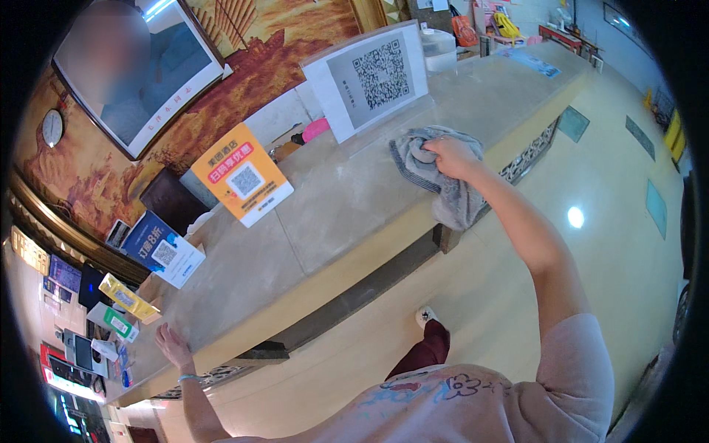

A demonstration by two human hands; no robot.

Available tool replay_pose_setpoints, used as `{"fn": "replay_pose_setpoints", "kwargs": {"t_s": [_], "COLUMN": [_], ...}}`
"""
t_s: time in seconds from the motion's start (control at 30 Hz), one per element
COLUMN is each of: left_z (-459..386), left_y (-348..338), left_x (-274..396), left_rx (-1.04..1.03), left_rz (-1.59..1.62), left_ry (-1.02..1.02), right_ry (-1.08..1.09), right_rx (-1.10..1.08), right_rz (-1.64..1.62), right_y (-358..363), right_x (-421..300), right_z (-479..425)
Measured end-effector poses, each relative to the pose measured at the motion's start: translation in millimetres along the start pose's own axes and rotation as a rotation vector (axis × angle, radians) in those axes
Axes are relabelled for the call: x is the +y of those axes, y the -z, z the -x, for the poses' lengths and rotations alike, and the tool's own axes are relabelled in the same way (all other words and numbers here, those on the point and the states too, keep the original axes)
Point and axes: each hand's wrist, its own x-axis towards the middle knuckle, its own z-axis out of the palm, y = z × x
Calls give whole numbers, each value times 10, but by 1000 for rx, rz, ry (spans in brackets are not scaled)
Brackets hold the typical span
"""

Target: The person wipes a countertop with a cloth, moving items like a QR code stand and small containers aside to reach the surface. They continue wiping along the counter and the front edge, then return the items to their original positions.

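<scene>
My right hand grips a grey cloth on the stone counter. Part of the cloth is bunched under my fingers, and its lower end hangs over the counter's front edge. A clear stand with a printed code sheet rises just behind the cloth. Further left, my left hand rests on the counter top near its front edge, with nothing visible in it. Close to that hand stand a yellow code sign and a small green-and-white code sign.
An orange card sign and a blue-and-white sign stand along the counter's back edge. Several devices, among them a card terminal, crowd the left end. A white plastic container is behind the counter. Tiled floor lies in front.
</scene>
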Motion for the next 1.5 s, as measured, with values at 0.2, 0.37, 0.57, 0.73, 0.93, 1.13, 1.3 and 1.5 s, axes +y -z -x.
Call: {"fn": "replay_pose_setpoints", "kwargs": {"t_s": [0.2, 0.37, 0.57, 0.73, 0.93, 1.13, 1.3, 1.5], "left_z": [-198, -687, -1546, -1949, -2112, -2330, -2681, -2762], "left_y": [166, 177, -188, -543, -656, -412, 27, 581], "left_x": [1651, 3546, 5251, 5994, 6196, 6264, 6113, 5761], "left_rx": [98, -180, -350, -248, -416, -329, -320, -107], "left_rz": [408, 1051, 1589, 1721, 2107, 2052, 2100, 2122], "left_ry": [-166, -120, -97, 24, 322, 312, 255, 260], "right_ry": [-114, -108, -163, -267, -210, -127, -154, -141], "right_rx": [-19, -20, 29, 14, 15, -11, -42, -152], "right_rz": [41, 18, 19, 12, 4, 43, 102, 206], "right_y": [226, 363, 518, 646, 605, 577, 467, 269], "right_x": [755, 1276, 1802, 2106, 2288, 2443, 2575, 2555], "right_z": [-296, -449, -437, -390, -427, -556, -835, -1304]}}
